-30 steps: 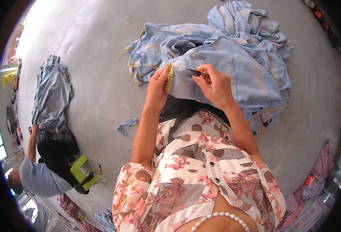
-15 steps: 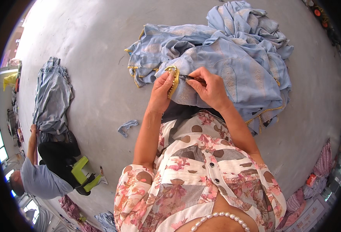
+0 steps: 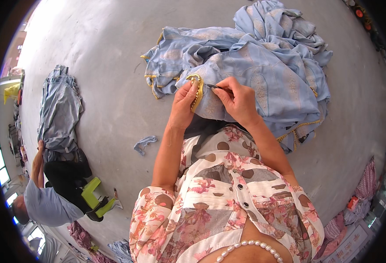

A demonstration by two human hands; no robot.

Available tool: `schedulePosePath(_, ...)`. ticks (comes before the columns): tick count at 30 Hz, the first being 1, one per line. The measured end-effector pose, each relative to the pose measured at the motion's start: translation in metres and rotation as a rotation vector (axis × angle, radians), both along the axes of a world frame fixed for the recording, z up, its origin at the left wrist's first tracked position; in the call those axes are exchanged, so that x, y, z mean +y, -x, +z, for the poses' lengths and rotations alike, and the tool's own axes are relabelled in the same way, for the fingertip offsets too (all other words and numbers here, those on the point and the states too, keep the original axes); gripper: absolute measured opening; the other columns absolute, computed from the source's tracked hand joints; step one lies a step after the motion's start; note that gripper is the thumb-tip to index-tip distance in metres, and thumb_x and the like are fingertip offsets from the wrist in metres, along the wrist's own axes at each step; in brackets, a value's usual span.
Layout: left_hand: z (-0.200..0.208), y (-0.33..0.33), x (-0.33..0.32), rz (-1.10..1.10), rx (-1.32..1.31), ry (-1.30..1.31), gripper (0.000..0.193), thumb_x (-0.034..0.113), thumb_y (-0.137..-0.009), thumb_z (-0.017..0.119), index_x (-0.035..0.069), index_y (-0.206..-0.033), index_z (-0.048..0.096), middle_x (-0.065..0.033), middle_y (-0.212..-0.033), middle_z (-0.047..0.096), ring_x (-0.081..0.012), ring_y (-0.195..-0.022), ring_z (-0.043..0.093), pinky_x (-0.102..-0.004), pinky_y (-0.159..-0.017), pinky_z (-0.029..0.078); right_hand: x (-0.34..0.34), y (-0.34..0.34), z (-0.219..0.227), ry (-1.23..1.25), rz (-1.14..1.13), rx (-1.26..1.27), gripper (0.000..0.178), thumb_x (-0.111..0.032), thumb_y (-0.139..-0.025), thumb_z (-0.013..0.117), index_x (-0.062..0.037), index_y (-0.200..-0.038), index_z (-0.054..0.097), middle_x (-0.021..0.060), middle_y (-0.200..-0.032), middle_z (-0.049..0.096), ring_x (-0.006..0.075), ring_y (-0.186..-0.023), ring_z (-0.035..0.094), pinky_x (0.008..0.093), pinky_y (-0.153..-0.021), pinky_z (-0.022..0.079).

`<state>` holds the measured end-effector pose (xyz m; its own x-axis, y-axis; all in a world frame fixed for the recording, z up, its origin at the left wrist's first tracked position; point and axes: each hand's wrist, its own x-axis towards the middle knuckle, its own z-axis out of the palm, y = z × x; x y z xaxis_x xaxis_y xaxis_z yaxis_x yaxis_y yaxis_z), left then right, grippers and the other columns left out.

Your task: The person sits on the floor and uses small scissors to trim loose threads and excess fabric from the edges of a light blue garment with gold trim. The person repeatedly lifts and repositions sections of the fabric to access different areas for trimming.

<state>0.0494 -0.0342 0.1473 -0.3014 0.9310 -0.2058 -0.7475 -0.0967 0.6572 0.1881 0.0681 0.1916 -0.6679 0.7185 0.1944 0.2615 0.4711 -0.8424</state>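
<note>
A large light-blue embroidered garment [image 3: 239, 72] lies in folds over my lap and the floor ahead. My left hand [image 3: 184, 105] is closed on its yellow beaded trim [image 3: 199, 93], pinching the edge between thumb and fingers. Just to the right, my right hand [image 3: 238, 100] is closed round a small dark pointed tool [image 3: 212, 86]. Its tip points left toward the trim, above the blue cloth. The fingers hide most of this tool, so its exact kind cannot be made out. A loose thread hangs along my left forearm.
On the left, another person [image 3: 48, 197] sits on a green stool [image 3: 92, 193], handling a grey-blue cloth bundle [image 3: 60, 105]. A blue fabric scrap [image 3: 145, 144] lies on the grey floor [image 3: 114, 65]. Pink checked cloth [image 3: 364, 184] is heaped at the right edge.
My right hand has shifted slightly right, drawing the dark tool a little away from the trim. My left hand keeps its pinch. At left, the other person has moved slightly.
</note>
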Motion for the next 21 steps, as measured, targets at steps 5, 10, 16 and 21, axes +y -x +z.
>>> schedulePosePath(5,-0.011,0.004,-0.005,0.055,-0.108,-0.070,0.030,0.018,-0.097,0.044,0.000,-0.120,0.052,-0.0079,-0.110,0.062,-0.0139,-0.095,0.062,-0.0287,-0.083,0.051,0.006,-0.002,0.008,0.335,-0.043,0.198,0.021,-0.020,-0.083,0.068,-0.0026,-0.090,0.058,0.0080,-0.071,0.064,0.0132,-0.062,0.063,0.0244,-0.056,0.047)
schedulePosePath(10,-0.002,0.004,-0.006,0.049,-0.066,-0.072,0.030,0.018,-0.097,0.046,0.000,-0.119,0.053,-0.0051,-0.108,0.062,-0.0105,-0.094,0.059,-0.0254,-0.083,0.048,0.001,-0.006,0.007,0.143,0.095,0.001,0.025,-0.024,-0.082,0.069,-0.0026,-0.090,0.058,0.0097,-0.072,0.065,0.0182,-0.062,0.064,0.0270,-0.056,0.049)
schedulePosePath(16,-0.003,0.005,-0.008,0.043,-0.077,-0.101,0.030,0.018,-0.097,0.046,-0.001,-0.119,0.053,-0.0054,-0.109,0.061,-0.0109,-0.094,0.059,-0.0257,-0.083,0.047,-0.001,-0.004,0.013,-0.004,0.110,0.006,0.025,-0.024,-0.080,0.070,-0.0047,-0.090,0.058,0.0093,-0.071,0.064,0.0202,-0.061,0.064,0.0283,-0.054,0.048)
schedulePosePath(21,-0.002,0.005,-0.007,0.029,-0.088,-0.110,0.029,0.018,-0.097,0.046,-0.001,-0.118,0.054,-0.0053,-0.108,0.061,-0.0104,-0.094,0.059,-0.0252,-0.083,0.047,-0.001,-0.004,0.012,-0.033,0.046,0.040,0.024,-0.024,-0.080,0.070,-0.0057,-0.089,0.058,0.0076,-0.069,0.063,0.0203,-0.058,0.063,0.0286,-0.052,0.047)
